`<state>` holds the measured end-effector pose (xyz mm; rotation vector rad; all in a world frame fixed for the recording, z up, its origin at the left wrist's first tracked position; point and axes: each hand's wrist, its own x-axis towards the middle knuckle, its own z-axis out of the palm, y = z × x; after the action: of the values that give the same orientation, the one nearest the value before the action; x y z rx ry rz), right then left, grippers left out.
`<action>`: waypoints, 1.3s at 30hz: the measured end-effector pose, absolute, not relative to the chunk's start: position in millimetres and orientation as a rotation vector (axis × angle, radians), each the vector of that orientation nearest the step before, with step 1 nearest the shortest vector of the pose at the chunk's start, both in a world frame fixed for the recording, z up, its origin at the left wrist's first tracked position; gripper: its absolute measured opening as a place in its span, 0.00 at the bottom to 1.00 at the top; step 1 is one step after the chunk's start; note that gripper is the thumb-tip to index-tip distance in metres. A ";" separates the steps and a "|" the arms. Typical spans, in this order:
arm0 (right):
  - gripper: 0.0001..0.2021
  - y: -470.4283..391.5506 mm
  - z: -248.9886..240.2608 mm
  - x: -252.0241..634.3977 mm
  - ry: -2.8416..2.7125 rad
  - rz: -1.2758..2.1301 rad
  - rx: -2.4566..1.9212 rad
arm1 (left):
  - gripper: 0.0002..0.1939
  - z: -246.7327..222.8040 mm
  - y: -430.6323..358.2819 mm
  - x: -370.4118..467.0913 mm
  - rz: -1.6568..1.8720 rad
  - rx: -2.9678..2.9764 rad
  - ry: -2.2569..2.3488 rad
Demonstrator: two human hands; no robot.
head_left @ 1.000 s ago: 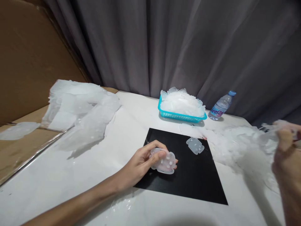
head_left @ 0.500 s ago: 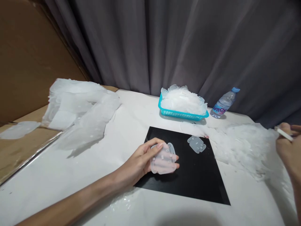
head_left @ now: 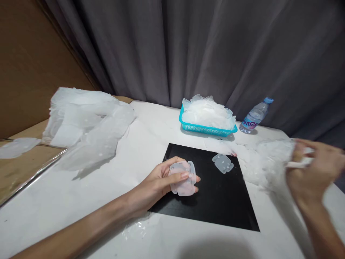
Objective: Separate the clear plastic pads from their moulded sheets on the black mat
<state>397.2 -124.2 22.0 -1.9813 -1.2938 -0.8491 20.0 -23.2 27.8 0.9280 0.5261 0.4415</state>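
My left hand (head_left: pixel 164 178) holds a translucent plastic piece (head_left: pixel 183 187) with notched edges and small raised studs, its thumb pressed on the face and the fingers behind. Beneath it lies a black mat (head_left: pixel 215 201). A similar flat translucent plastic piece (head_left: pixel 222 163) rests on the mat's far right part. At the right, my right hand (head_left: pixel 315 172) is closed around a thin white stick-like tool (head_left: pixel 295 164), blurred by motion and partly covered by the fingers. That hand is beside a heap of clear plastic scraps (head_left: pixel 266 158).
Behind the mat stands a blue basket (head_left: pixel 207 130) heaped with translucent pieces, with a water bottle (head_left: pixel 254 117) to its right. Stacked translucent sheets (head_left: pixel 86 118) lie at the left near a cardboard box (head_left: pixel 32 72). A grey curtain (head_left: pixel 188 46) hangs at the back.
My right hand has moved left, further into view, with the white tool. My left thumb has slid down across the plastic piece. The view has shifted slightly.
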 end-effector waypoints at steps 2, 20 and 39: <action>0.21 -113.0 7.9 356.9 -1.615 -0.689 -1.874 | 0.10 27.9 -23.1 20.6 0.451 0.947 0.547; 0.05 -102.8 -28.5 311.2 -1.641 0.152 -1.831 | 0.21 6.4 4.1 18.8 0.549 1.328 0.813; 0.09 -98.4 -25.9 292.5 -1.709 -0.069 -1.745 | 0.19 71.2 213.2 142.9 1.008 1.615 1.058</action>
<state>292.5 -98.4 -25.9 -1.7447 -1.7094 -0.0689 142.9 213.2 71.2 1.6154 1.0584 1.0085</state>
